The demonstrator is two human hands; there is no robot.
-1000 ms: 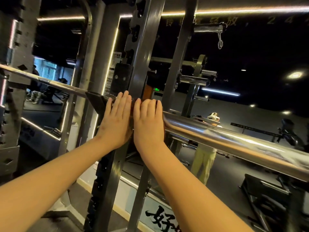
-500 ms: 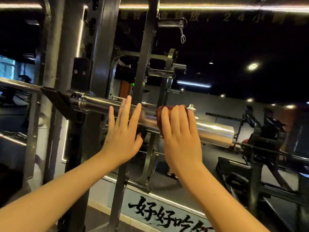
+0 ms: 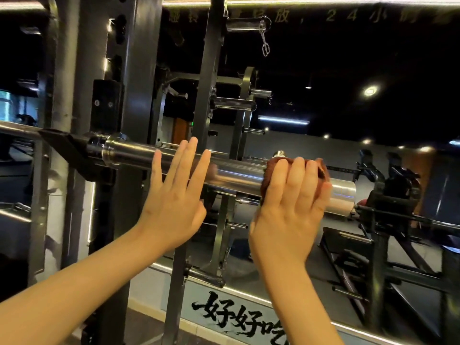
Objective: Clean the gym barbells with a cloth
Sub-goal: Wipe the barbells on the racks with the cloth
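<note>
A chrome barbell sleeve (image 3: 239,174) runs left to right across the middle of the view, resting in a black rack hook (image 3: 67,148) at the left. My right hand (image 3: 290,210) wraps a dark red cloth (image 3: 321,168) round the sleeve near its free end, fingers curled over the top. My left hand (image 3: 174,195) is held flat with straight fingers against the sleeve, to the left of the cloth. The cloth is mostly hidden under my right hand.
Dark steel rack uprights (image 3: 134,70) stand behind the sleeve's inner end. A mirror wall behind shows plate pegs (image 3: 234,103), gym machines (image 3: 388,200) and ceiling lights. A spring collar (image 3: 265,48) hangs from a peg above. A printed sign (image 3: 239,317) runs along the wall's base.
My right hand with the cloth has slid right along the sleeve toward its end. My left hand has opened flat and stayed further left, so the hands have drawn apart.
</note>
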